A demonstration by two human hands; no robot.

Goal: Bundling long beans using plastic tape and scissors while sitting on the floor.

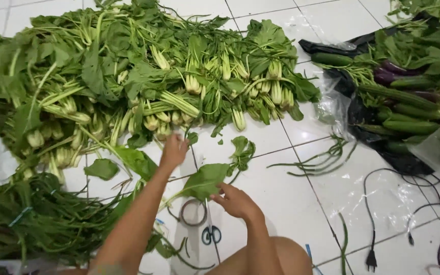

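Note:
A big heap of leafy greens with pale stalks (143, 76) lies on the white tiled floor. My left hand (173, 151) reaches forward to the near edge of the heap, fingers at the stalks; whether it grips one I cannot tell. My right hand (236, 200) rests lower, fingers closed on the stem of a loose green leaf (204, 181). Another small leafy sprig (242, 150) lies on the tiles just beyond it.
Dark green bundles (31, 219) lie at the left. Cucumbers, purple eggplants and long beans on black plastic (403, 107) are at the right. Loose long beans (317, 163), a tape roll (193, 212), scissors (211, 234) and black power cords (383, 214) lie on the floor.

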